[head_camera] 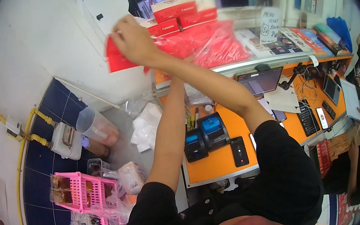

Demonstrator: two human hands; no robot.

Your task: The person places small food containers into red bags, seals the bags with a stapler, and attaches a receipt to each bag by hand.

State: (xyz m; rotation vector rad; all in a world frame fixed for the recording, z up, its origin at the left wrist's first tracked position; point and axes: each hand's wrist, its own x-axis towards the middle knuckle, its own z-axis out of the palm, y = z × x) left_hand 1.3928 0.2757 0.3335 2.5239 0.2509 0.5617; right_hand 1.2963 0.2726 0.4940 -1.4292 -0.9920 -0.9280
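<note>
My right hand (132,39) reaches across to the upper left, blurred, its fingers closed on a red plastic bag (116,58) that hangs beside the shelf end. My arms cross; my left hand (188,59) is mostly hidden behind my right forearm, at the lower edge of the red plastic. Whether its fingers grip anything cannot be seen. A clear bag full of red plastic (219,45) lies on the raised shelf. Behind it stand several red and white cardboard boxes (176,11), stacked.
The orange desk (207,173) below holds two black printers (214,130), phones, a monitor (260,80) and cables. At left are a gas meter (65,141), a plastic jug (97,126) and pink baskets (85,191). Another person's hand (353,152) shows at right.
</note>
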